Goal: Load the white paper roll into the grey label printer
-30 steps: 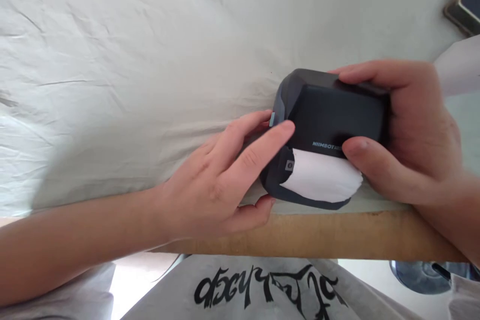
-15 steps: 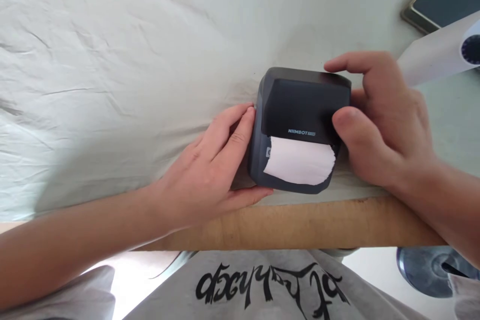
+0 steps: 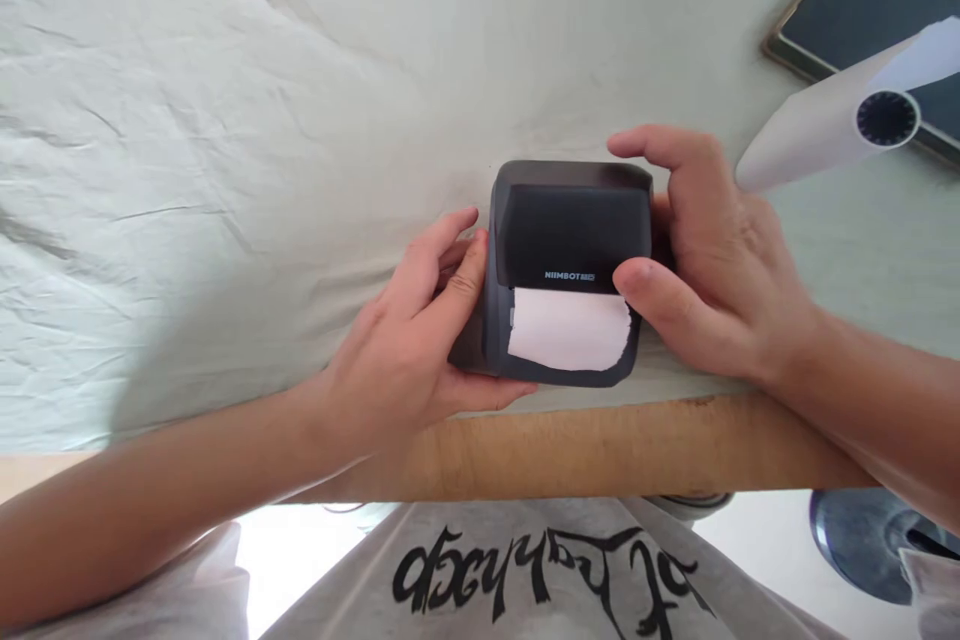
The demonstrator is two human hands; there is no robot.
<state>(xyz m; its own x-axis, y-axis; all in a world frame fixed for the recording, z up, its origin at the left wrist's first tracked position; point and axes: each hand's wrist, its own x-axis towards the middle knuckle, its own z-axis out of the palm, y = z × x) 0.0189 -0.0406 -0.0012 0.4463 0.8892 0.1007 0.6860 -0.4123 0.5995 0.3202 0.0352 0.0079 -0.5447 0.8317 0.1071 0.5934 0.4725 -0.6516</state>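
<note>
A dark label printer [image 3: 574, 230] marked NIIMBOT rests on the cloth near the table's front edge. From its front slot comes a piece of white paper [image 3: 570, 330] with a ragged right edge. My left hand [image 3: 409, 330] grips the printer's left side, its thumb along the front lower edge and fingertips against the side wall. On the right side, my right hand [image 3: 724, 260] holds the printer with its thumb on the edge of the black lid. Its index finger stretches past the top right corner, and the other fingers are partly hidden behind the printer.
At the upper right a phone [image 3: 840, 5] lies on the cloth, with a white paper roll [image 3: 810, 130] partly over it. Pale wrinkled cloth [image 3: 225, 120] covers the table. A bare wooden strip [image 3: 562, 450] forms the front edge. Below, a dark round object [image 3: 855, 540] shows at right.
The printer appears a little further left and looks squarer to me. The phone and roll have also shifted left and down in view, so the camera moved. Both hands stay on the printer.
</note>
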